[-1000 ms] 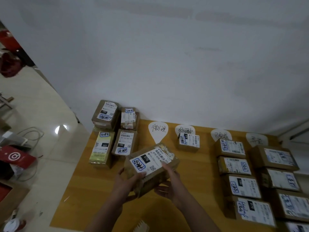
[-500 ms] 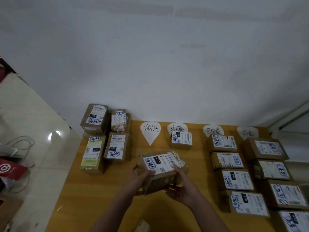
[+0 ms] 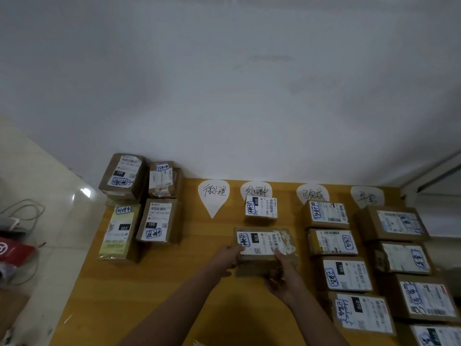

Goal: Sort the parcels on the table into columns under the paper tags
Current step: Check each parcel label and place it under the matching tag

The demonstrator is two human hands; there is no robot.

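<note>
A brown cardboard parcel [image 3: 265, 243] with a white label and blue handwriting lies under the second paper tag [image 3: 255, 189], just below a small parcel [image 3: 261, 209]. My left hand [image 3: 228, 254] grips its left side and my right hand [image 3: 284, 278] grips its near right corner. The first paper tag [image 3: 213, 196] has no parcel under it. The third tag [image 3: 311, 193] and fourth tag [image 3: 366, 196] each head a column of several parcels.
An unsorted group of parcels [image 3: 144, 201] sits at the back left corner of the wooden table [image 3: 149, 295]. The white wall [image 3: 249, 96] runs right behind the tags. Cables and a red item [image 3: 15, 250] lie on the floor to the left.
Both hands have carried the parcel from the table's middle to the right and set it down flat under the second tag, below the small parcel.
</note>
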